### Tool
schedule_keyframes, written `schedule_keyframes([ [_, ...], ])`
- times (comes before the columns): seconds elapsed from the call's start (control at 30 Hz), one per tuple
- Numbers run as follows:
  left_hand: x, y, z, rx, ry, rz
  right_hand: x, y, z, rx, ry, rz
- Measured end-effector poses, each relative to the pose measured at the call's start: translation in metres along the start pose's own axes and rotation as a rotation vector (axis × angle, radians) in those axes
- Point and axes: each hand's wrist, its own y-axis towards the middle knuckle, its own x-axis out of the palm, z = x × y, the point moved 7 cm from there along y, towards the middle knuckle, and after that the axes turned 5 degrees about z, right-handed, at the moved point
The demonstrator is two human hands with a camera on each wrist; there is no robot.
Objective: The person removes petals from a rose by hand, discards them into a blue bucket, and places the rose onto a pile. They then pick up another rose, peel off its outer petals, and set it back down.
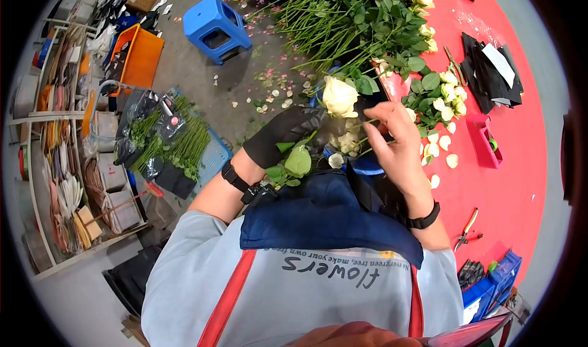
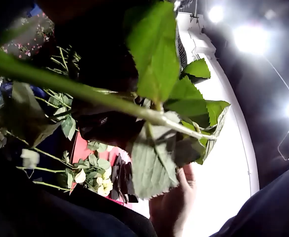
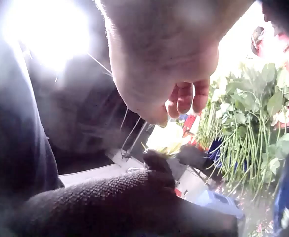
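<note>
My left hand point(image 1: 285, 135), in a black glove, holds a cream-white rose point(image 1: 340, 96) by its stem, bloom pointing away from me. The green stem point(image 2: 100, 101) and its toothed leaves point(image 2: 154, 54) cross the left wrist view close to the camera. My bare right hand point(image 1: 398, 145) is just right of the bloom, fingers bent loosely, with a gap between thumb and forefinger. In the right wrist view its fingertips point(image 3: 184, 101) hang just above the bloom. Beneath both hands, loose pale petals point(image 1: 335, 160) lie by a blue bucket rim point(image 1: 367, 170), partly hidden.
A big heap of long-stemmed roses point(image 1: 343, 28) lies ahead. Cut roses point(image 1: 450, 96), fallen petals point(image 1: 452, 161), a pink holder point(image 1: 484, 142) and pliers-like cutters point(image 1: 467, 229) lie on the red table point(image 1: 508, 181). Left are a blue stool point(image 1: 215, 25) and an orange crate point(image 1: 141, 56).
</note>
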Motion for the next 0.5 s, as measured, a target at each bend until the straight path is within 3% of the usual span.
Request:
schedule_keyframes([
  [0.07,0.015,-0.007,0.012,0.072,0.189,-0.073,-0.001,0.013,-0.011,-0.095,-0.053,0.055],
  [0.1,0.017,-0.007,0.011,0.070,0.209,-0.067,0.001,0.017,-0.009,-0.035,-0.050,0.042],
  [0.27,0.014,0.002,0.006,0.157,0.341,-0.095,0.000,0.010,-0.009,-0.103,0.022,0.085],
  [0.37,0.013,0.001,0.000,0.135,0.244,-0.087,-0.001,0.003,-0.013,-0.152,0.000,0.091],
  [0.43,0.021,-0.012,0.017,0.438,0.423,-0.166,0.000,0.000,-0.016,-0.174,-0.018,0.068],
  [0.5,0.020,-0.012,0.017,0.419,0.365,-0.193,-0.003,-0.003,-0.014,-0.172,-0.024,0.089],
])
